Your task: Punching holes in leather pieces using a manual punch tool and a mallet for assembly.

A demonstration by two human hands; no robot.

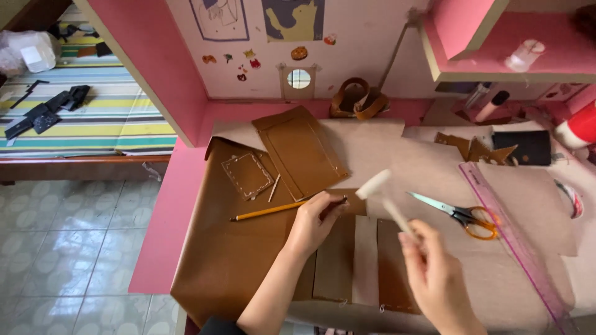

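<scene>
Right hand (434,273), fingers clamped on a white mallet (383,197); at ten o'clock, left hand (312,224), fingers clamped on a punch tool (335,203) against brown leather (230,260).

- I'm at a pink desk (167,211) in a bedroom at home, used as a small leather-craft corner.
- A bed with a striped sheet (105,118) stands just beyond the desk's left edge, on a tiled floor (68,248).
- Drawings (292,18) and small stickers (248,62) are stuck on the pink wall panel behind the desk's far edge.
- Brown leather sheets (230,260), orange-handled scissors (459,214), a pencil (267,211) and a clear ruler (515,242) lie across the desktop.
- A pink shelf (496,43) hangs over the far right corner.
</scene>
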